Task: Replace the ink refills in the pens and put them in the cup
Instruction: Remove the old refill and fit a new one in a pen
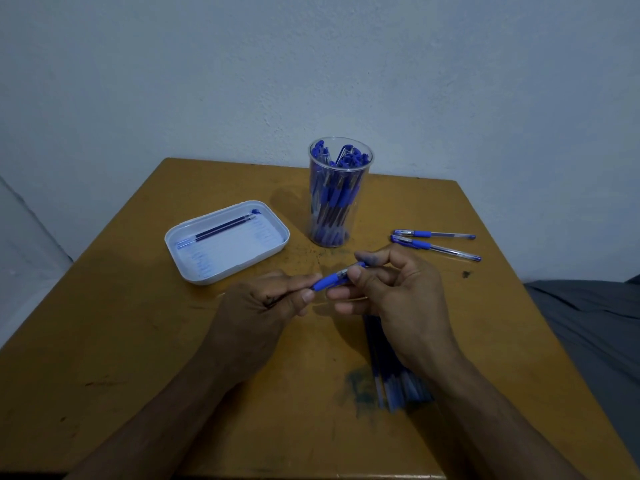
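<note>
A blue pen (330,279) with a clear barrel is held between both hands over the middle of the table. My left hand (266,306) pinches its blue grip end. My right hand (394,292) pinches the barrel end with thumb and fingers. Behind them stands a clear cup (337,202) filled with several blue pens. Two more pens (434,241) lie to the right of the cup. A bundle of refills (398,382) lies under my right wrist, partly hidden.
A white tray (277,240) at the left holds two used refills (218,228). The brown table (138,358) carries ink smudges near the refill bundle. A grey cloth (595,323) lies off the table's right edge, and a wall stands behind.
</note>
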`<move>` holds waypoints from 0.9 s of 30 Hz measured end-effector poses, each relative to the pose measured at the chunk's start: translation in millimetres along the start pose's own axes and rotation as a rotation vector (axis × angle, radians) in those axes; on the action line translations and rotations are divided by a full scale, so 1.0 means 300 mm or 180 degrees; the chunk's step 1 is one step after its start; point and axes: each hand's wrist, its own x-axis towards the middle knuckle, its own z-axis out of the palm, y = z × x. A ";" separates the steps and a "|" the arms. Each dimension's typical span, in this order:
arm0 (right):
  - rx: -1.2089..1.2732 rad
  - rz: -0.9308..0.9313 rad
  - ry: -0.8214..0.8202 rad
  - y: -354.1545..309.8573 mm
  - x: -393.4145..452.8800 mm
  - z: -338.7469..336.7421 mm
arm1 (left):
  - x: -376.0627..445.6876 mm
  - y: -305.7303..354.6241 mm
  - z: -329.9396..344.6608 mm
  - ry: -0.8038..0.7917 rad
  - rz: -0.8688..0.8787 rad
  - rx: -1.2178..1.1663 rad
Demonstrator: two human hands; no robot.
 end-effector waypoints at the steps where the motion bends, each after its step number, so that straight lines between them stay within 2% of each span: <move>1: 0.0030 0.0014 -0.0004 0.001 0.000 0.002 | 0.000 0.000 -0.001 -0.0006 0.0000 0.0002; 6: 0.0076 0.0052 -0.0041 -0.004 0.008 0.007 | 0.005 0.012 0.009 0.0027 0.0010 -0.0013; 10: -0.0097 -0.0116 0.0131 -0.027 0.018 -0.003 | 0.003 0.011 0.012 0.0054 0.0132 0.0368; 16: -0.0654 -0.0649 0.0514 -0.114 0.039 -0.024 | 0.022 -0.024 0.001 -0.0017 0.0520 0.1434; 20: -0.1009 -0.1066 0.0755 -0.218 0.066 -0.024 | 0.081 -0.013 0.032 -0.0141 0.0275 0.1836; 27: -0.1532 -0.1663 0.1023 -0.430 0.156 0.027 | 0.120 -0.070 0.059 -0.0557 0.0266 0.2437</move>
